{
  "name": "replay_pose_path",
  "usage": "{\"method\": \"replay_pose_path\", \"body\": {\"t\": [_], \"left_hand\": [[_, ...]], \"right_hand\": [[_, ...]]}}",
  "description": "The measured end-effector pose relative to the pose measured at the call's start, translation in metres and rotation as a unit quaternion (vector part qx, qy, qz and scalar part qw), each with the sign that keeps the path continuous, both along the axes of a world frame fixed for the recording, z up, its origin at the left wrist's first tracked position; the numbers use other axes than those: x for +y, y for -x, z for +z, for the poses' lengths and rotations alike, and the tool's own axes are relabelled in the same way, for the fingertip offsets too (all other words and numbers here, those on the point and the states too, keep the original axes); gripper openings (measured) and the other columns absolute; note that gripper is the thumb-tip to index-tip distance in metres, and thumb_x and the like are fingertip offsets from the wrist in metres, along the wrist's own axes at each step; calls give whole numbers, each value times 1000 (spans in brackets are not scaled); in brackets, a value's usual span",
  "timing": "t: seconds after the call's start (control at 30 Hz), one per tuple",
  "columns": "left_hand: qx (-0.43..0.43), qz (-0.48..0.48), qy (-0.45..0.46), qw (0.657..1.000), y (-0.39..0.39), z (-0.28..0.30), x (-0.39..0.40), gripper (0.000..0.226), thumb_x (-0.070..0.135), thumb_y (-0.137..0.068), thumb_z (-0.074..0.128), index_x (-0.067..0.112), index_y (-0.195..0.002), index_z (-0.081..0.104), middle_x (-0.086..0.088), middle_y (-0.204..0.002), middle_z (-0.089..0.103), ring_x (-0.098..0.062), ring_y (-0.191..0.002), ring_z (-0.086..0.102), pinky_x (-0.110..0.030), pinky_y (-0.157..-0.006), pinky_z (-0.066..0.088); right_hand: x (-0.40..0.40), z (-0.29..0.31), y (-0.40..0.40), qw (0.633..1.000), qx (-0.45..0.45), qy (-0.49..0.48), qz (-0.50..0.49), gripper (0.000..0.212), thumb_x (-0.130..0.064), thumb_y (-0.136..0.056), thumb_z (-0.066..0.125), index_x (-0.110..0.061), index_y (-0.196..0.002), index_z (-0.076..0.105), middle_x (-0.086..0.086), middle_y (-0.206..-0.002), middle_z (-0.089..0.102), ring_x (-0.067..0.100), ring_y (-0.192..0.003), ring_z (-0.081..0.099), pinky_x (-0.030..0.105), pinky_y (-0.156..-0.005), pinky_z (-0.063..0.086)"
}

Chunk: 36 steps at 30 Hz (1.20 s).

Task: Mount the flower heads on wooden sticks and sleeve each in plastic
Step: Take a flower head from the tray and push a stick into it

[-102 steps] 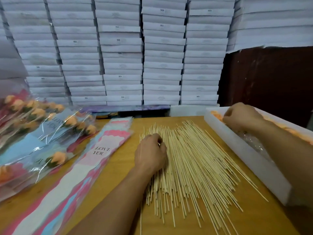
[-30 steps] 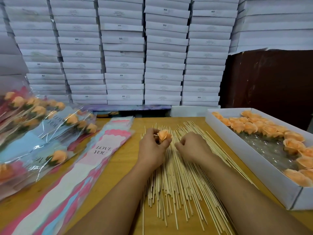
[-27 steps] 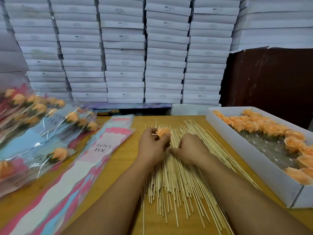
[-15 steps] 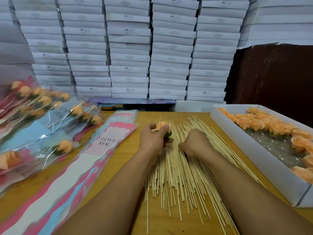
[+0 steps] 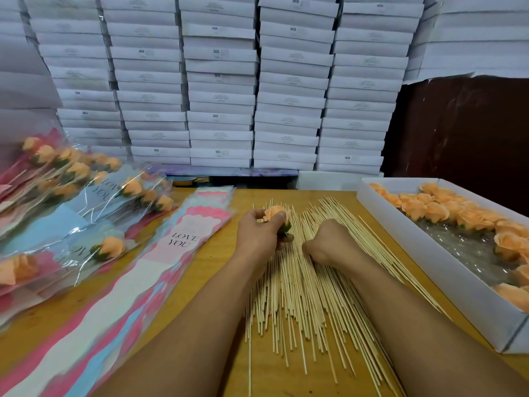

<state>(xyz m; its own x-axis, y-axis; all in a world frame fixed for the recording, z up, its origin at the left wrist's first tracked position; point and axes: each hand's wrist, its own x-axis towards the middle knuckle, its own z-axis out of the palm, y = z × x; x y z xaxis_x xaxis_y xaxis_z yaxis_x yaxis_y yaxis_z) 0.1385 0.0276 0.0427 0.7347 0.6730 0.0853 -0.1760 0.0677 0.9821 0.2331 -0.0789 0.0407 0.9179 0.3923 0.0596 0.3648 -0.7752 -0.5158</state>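
Observation:
My left hand [image 5: 259,233] grips an orange flower head [image 5: 274,212] over the far end of a spread pile of wooden sticks [image 5: 300,299]; its green base points down to the right. My right hand [image 5: 329,242] sits just right of it, fingers curled down on the pile and pinching a stick whose length is lost among the others. To the left lies a stack of flat pink, blue and white "LOVE YOU" plastic sleeves [image 5: 183,239]. More orange flower heads [image 5: 435,210] lie in a white box [image 5: 429,267] at the right.
Finished sleeved flowers [image 5: 108,247] are heaped at the left edge of the wooden table [image 5: 206,262]. Tall stacks of white boxes [image 5: 220,96] wall off the far side. A dark panel [image 5: 463,124] stands behind the flower box.
My right hand left the flower box and came down on the sticks. My left hand, earlier flat on the pile, now holds a flower head and has turned it slightly. The view shifted a little.

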Motion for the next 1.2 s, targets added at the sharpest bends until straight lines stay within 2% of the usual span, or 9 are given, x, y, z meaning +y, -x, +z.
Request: {"method": "replay_pose_path", "body": {"t": [0.27, 0.4, 0.5, 0.7, 0.83, 0.93, 1.07, 1.13, 1.2], "left_hand": [[5, 2, 3, 1000, 0, 0, 1, 35, 24, -99, 61, 12, -128, 48, -12, -97, 73, -16, -62, 71, -22, -47, 51], [3, -3, 37, 999, 1, 1, 2, 38, 22, -100, 59, 8, -132, 45, -18, -102, 72, -13, -57, 67, -22, -49, 51], [3, -2, 65, 998, 1, 3, 2, 32, 20, -101, 57, 3, -128, 49, -22, -106, 71, -13, -54, 66, -24, -50, 49], [-5, -8, 128, 992, 2, 5, 5, 16, 17, -101, 57, 1, -103, 58, -18, -88, 71, -14, -50, 64, -21, -43, 47], [-32, -22, 199, 979, 6, 9, 12, 20, 19, -100, 57, 0, -96, 64, -13, -78, 74, -12, -49, 62, -18, -42, 46], [-70, -44, 259, 962, 9, 14, 17, 28, 24, -102, 55, 0, -91, 64, -9, -68, 71, -7, -46, 58, -14, -43, 45], [-117, -50, 307, 943, 10, 18, 20, 27, 26, -103, 54, 3, -91, 61, -9, -71, 69, -6, -48, 56, -13, -42, 43], [-137, -45, 329, 933, 11, 19, 20, 25, 26, -102, 55, 3, -95, 60, -10, -71, 69, -7, -47, 56, -14, -40, 43], [-150, -27, 343, 927, 12, 20, 21, 26, 26, -101, 58, 2, -108, 60, -12, -74, 68, -8, -46, 56, -15, -39, 42]], "right_hand": [[-10, 3, 1, 992, 80, -92, 32, 21, -28, -86, 70, -14, -77, 59, 2, -67, 60, 15, -50, 49, 24, -47, 37], [-17, 10, 6, 952, 216, -203, 79, 7, -11, -90, 59, -10, -86, 64, 2, -55, 65, 9, -36, 41, 20, -35, 29], [-20, 13, 11, 921, 274, -253, 113, 26, -3, -91, 43, -16, -107, 60, 4, -50, 60, 11, -34, 37, 18, -34, 25], [-23, 18, 26, 901, 241, -305, 192, 31, -29, -107, 37, -15, -107, 66, -1, -45, 45, 10, -34, 35, 21, -36, 25], [-26, 28, 38, 852, 279, -379, 229, 35, -8, -97, 44, -4, -93, 79, 4, -59, 54, 10, -45, 41, 20, -33, 27], [-27, 32, 44, 832, 332, -374, 238, 43, 4, -87, 37, -1, -111, 72, 4, -57, 45, 11, -44, 34, 19, -30, 24], [-26, 28, 55, 852, 319, -314, 273, 44, -20, -108, 35, -32, -150, 41, -1, -49, 38, 12, -36, 32, 21, -33, 25], [-24, 25, 60, 870, 278, -293, 284, 44, -34, -111, 33, -45, -153, 31, -2, -48, 38, 11, -37, 33, 22, -34, 28], [-21, 23, 62, 871, 251, -294, 303, 47, -25, -111, 32, -48, -153, 31, -1, -47, 39, 11, -37, 34, 20, -34, 30]]}}
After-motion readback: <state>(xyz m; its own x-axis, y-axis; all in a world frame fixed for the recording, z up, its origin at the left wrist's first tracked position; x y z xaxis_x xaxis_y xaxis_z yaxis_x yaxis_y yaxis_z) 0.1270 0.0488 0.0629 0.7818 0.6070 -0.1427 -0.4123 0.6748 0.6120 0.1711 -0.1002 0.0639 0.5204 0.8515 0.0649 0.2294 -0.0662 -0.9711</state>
